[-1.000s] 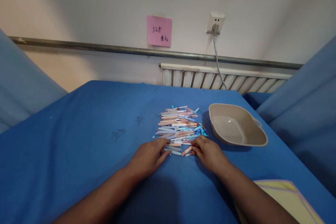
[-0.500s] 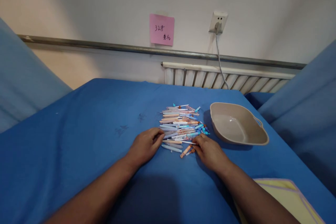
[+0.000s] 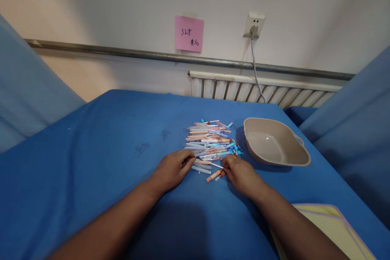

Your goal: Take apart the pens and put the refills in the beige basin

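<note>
orange pen (image 3: 203, 162) lies crosswise between both hands' fingers, left hand (image 3: 174, 169) nearer, curled at its left end, grip can't tell, white rod (image 3: 217, 165) running from its right end into right hand's (image 3: 241, 174) pinched fingertips, pile (image 3: 209, 140) just beyond.
</note>
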Demonstrator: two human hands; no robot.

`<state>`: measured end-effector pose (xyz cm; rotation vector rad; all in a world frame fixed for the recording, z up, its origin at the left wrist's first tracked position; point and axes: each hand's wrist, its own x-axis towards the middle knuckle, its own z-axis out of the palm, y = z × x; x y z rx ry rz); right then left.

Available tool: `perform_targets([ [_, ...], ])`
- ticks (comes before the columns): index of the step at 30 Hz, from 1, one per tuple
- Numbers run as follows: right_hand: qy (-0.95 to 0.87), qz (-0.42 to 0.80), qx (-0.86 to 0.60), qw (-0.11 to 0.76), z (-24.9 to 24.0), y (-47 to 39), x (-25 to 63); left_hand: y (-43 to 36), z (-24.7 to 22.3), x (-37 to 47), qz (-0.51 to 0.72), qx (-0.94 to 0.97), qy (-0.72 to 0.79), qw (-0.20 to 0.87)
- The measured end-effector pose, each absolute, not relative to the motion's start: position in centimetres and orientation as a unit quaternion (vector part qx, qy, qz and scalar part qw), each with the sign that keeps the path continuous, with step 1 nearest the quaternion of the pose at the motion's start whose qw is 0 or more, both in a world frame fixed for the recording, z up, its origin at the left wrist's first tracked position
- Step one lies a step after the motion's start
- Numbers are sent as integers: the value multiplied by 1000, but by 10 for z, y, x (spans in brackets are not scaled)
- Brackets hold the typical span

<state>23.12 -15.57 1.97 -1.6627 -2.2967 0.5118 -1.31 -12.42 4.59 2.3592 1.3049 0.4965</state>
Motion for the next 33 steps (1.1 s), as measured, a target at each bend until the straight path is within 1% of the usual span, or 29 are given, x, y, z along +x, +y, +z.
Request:
perform_targets([
  [6, -817, 146, -549, 103, 19, -157, 230, -124, 46, -13, 179, 844, 465, 200],
  [9, -817, 160, -540, 126, 18, -157, 231, -124, 47, -14, 178, 842, 470, 195],
  [12, -791, 195, -545, 200, 16, -155, 232, -123, 48, -14, 179, 843, 469, 194],
  [15, -718, 249, -562, 327, 11, -152, 232, -123, 49, -15, 190, 842, 465, 195],
  [18, -601, 336, -566, 453, 9, -149, 231, -125, 48, -15, 205, 838, 468, 190],
  [21, -522, 405, -547, 514, 12, -148, 230, -128, 46, -13, 213, 836, 464, 201],
  [24, -507, 435, -531, 522, 16, -149, 229, -131, 42, -9, 226, 827, 465, 222],
  [28, -518, 448, -526, 504, 17, -151, 227, -134, 40, -6, 234, 820, 459, 250],
  [33, -521, 457, -520, 499, 14, -151, 225, -134, 41, -5, 219, 840, 437, 235],
])
